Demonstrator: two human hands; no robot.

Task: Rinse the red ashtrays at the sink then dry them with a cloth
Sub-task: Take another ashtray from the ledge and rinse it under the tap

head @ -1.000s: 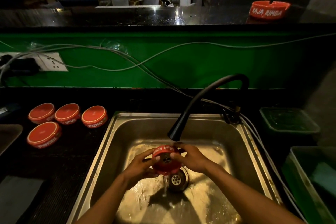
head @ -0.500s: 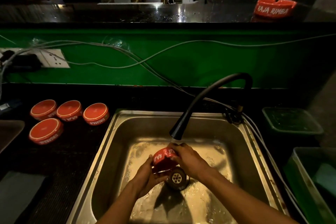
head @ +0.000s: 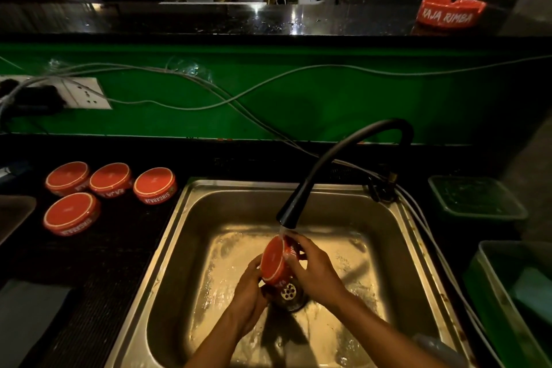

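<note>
A red ashtray (head: 274, 260) is held on edge under the black tap (head: 301, 197), its flat underside facing left toward me. Water runs from the spout onto its top rim. My left hand (head: 249, 290) grips its lower left edge, and my right hand (head: 313, 266) grips its right side. Both are over the drain (head: 289, 291) of the steel sink (head: 191, 218). Several more red ashtrays (head: 89, 191) lie upside down on the dark counter to the left. Another red ashtray (head: 450, 15) stands upright on the raised bar top at the back right.
Grey cables (head: 209, 89) run along the green back wall from a socket (head: 86, 94) at left. Green plastic tubs (head: 475, 197) sit right of the sink. A grey cloth (head: 27, 317) lies on the counter at the lower left.
The ashtray has been turned from open side up to standing on edge, underside facing me. Both hands shifted round it under the running water.
</note>
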